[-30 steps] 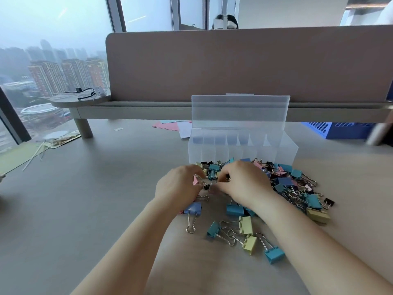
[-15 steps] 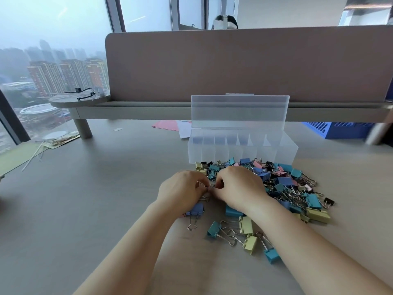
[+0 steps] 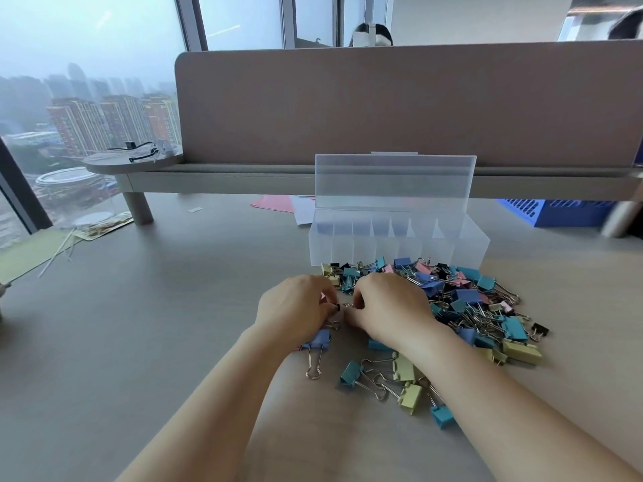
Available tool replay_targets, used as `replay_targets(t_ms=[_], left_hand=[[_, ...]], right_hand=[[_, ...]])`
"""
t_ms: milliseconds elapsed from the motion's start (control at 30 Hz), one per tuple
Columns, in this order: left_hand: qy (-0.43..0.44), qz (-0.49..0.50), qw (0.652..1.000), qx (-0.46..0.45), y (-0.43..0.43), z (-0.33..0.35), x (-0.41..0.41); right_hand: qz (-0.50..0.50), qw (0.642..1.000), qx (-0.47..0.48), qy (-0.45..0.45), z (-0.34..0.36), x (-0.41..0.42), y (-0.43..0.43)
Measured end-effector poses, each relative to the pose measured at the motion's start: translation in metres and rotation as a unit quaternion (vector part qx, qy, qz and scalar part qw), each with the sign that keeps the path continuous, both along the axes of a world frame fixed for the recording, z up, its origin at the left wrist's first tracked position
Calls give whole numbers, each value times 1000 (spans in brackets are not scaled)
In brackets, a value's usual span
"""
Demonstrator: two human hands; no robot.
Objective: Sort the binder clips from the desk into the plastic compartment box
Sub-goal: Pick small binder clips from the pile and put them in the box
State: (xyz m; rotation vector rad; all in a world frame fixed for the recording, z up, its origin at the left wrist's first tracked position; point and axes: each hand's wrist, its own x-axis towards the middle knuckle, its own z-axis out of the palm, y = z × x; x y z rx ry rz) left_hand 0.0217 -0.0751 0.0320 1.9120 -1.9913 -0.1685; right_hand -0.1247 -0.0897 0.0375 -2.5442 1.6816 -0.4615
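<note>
Two bare hands are meeting over a desk (image 3: 146, 328), the left hand (image 3: 295, 313) and right hand (image 3: 389, 307) curling fingertip to fingertip around small binder clips; exactly what each is pinching cannot be told. A heap of coloured binder clips (image 3: 462, 300) is lying toward the desk's far edge, touching the front wall of the open plastic compartment box (image 3: 396, 245).

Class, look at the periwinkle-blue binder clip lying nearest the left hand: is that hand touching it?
Touching. In the head view the left hand rests over the top edge of the blue binder clip, with no desk showing between them; only its body and wire handles stick out below.
</note>
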Motion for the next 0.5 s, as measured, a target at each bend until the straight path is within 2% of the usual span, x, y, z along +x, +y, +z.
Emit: replay_targets(t_ms=[200,267,333,367,400,500], left_hand=[[-8,-13,1000,0,1,1,0],[-10,-16,1000,4,1,2,0],[-6,-15,1000,9,1,2,0],[-4,-14,1000,11,1,2,0],[-3,-12,1000,12,1,3,0],[-16,-7,1000,11,2,5,-2]], right_hand=[[17,998,55,-33,4,-10,-5],[27,990,94,-100,8,-15,-8],[16,962,148,-231,15,-20,-10],[1,931,184,-316,20,-23,-11],[-12,884,234,-405,25,-26,-13],[-23,684,387,-618,31,-36,-20]])
